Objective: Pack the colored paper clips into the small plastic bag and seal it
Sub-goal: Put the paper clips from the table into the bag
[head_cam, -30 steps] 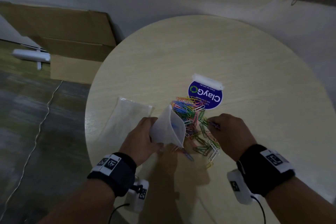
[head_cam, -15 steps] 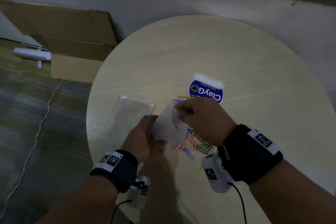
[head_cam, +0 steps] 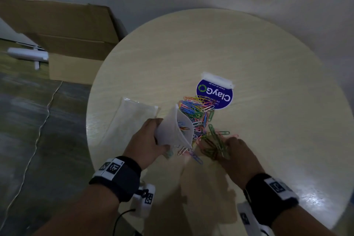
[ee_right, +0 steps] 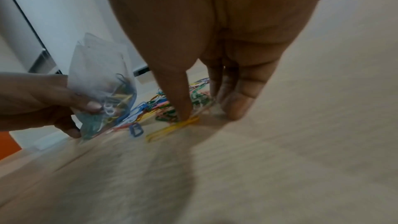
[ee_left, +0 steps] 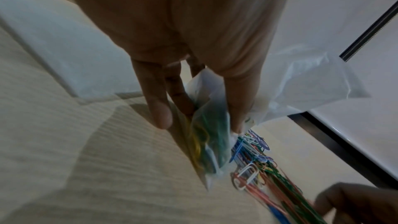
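Observation:
My left hand (head_cam: 151, 140) grips the small clear plastic bag (head_cam: 173, 132) by its lower part and holds it upright on the table, mouth open toward the pile. A few clips lie inside the bag (ee_right: 101, 81). The colored paper clips (head_cam: 199, 113) lie heaped on the round table (head_cam: 249, 53) just right of the bag. My right hand (head_cam: 228, 147) is down on the near end of the pile, thumb and fingertips closing round a bunch of mostly green clips. In the right wrist view its thumb (ee_right: 183, 113) presses on a yellow clip.
A round blue ClayGo label (head_cam: 220, 96) with a white strip lies behind the pile. A flat stack of clear bags (head_cam: 134, 120) lies left of my left hand. A cardboard box (head_cam: 67, 30) and a cable (head_cam: 44, 120) are on the floor at left.
My right hand was at the bag's mouth half a second ago; it has come back down to the near end of the pile. The left hand still holds the bag.

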`<state>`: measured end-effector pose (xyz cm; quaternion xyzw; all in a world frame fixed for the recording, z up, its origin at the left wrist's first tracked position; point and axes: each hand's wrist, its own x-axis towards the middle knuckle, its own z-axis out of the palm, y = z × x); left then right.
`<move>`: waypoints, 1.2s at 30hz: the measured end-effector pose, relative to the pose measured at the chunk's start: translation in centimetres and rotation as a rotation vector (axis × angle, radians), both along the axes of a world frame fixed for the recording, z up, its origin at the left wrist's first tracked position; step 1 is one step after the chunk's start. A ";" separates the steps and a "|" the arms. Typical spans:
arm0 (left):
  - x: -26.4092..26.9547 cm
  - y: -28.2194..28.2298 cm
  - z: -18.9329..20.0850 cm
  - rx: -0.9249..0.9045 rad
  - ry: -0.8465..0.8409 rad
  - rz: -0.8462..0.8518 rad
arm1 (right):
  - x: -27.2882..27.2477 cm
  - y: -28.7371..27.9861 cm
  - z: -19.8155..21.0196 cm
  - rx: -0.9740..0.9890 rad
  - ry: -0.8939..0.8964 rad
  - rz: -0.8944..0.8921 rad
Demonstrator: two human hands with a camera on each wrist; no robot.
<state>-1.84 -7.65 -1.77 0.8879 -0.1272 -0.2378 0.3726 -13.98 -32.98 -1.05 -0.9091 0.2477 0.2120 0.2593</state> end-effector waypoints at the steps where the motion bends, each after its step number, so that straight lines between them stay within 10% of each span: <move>1: 0.0 0.0 0.1 0.000 -0.001 0.002 | 0.6 0.3 -0.2 -0.011 -0.058 0.000; 10: -0.2 0.0 0.3 -0.014 0.022 0.011 | 3.9 -2.5 -0.6 -0.129 -0.250 -0.189; 23: 0.1 0.2 0.5 0.043 0.016 -0.050 | 4.5 1.8 -1.0 -0.096 -0.209 0.241; 36: -0.4 0.4 0.3 0.022 0.002 -0.011 | 6.3 1.3 -0.4 0.063 -0.353 -0.068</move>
